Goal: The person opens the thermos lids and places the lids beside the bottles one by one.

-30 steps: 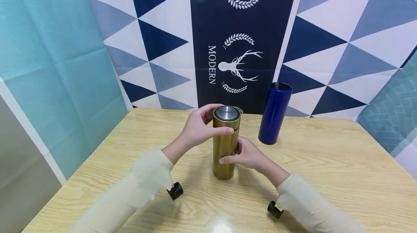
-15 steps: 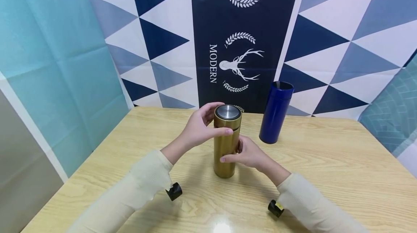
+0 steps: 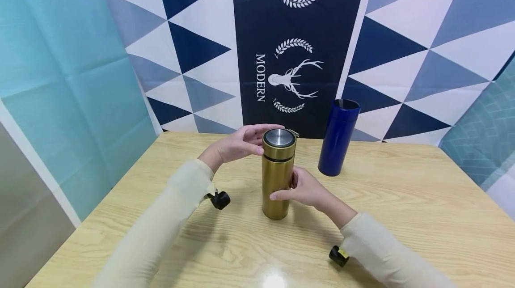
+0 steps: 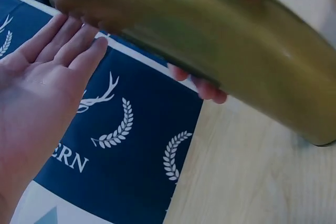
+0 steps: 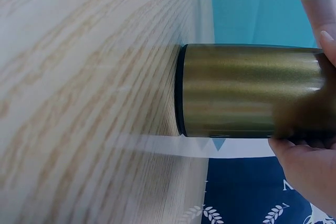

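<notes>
A gold thermos flask [image 3: 275, 176] stands upright on the wooden table in the head view, its steel-topped lid [image 3: 279, 137] in place with a dark seam below. My right hand [image 3: 304, 189] grips the flask's lower body, thumb across the front and fingers behind. Beside the lid is my left hand [image 3: 236, 146], its fingers extended behind the lid and its thumb near the left edge; whether they touch is unclear. The left wrist view shows straight fingers of this left hand [image 4: 47, 72] beside the gold flask [image 4: 226, 40]. In the right wrist view, the flask's base [image 5: 181, 90] meets the table.
A blue open-topped flask [image 3: 339, 140] stands upright behind and to the right of the gold one. The wooden table [image 3: 402, 198] ends at a patterned cloth backdrop [image 3: 201, 69]. A teal cloth [image 3: 76, 78] hangs on the left.
My left hand has loosened from the lid; its thumb has drawn back left off the front, and its fingers have straightened. The right hand keeps its grip, and the gold flask stays put.
</notes>
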{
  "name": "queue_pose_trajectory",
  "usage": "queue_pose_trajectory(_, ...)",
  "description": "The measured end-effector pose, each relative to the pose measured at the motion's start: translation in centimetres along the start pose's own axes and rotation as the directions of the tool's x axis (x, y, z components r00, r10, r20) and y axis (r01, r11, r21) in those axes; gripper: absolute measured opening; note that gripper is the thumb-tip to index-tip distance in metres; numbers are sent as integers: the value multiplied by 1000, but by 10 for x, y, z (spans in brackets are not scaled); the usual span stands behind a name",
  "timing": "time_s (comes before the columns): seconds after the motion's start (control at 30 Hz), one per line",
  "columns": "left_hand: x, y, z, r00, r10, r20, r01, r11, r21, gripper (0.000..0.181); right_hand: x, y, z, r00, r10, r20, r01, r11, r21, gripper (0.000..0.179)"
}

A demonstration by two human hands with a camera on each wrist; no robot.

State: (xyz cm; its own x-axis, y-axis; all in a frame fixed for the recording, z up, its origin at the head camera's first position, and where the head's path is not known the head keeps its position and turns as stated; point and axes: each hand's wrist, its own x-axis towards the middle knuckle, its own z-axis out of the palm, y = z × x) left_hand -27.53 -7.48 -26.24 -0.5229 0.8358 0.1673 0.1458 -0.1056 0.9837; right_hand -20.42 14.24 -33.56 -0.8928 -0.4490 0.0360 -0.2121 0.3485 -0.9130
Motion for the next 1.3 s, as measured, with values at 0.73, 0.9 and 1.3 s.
queue_pose_trajectory(0.73,6,-5,8,998,-12,-59,12,1000,2,113,-1,-2,1,1000,-7,-7,7,1000,-2,63)
queue_pose_trajectory(0.9,2,-7,14,994,30,-101,-33,999,-30,115,-1,-2,2,1000,-2,0,2,1000,1,63)
queue_pose_trajectory(1.3,0,-2,27,975,103,-199,-123,988,-91,103,-1,-3,3,1000,-7,-4,7,1000,21,65)
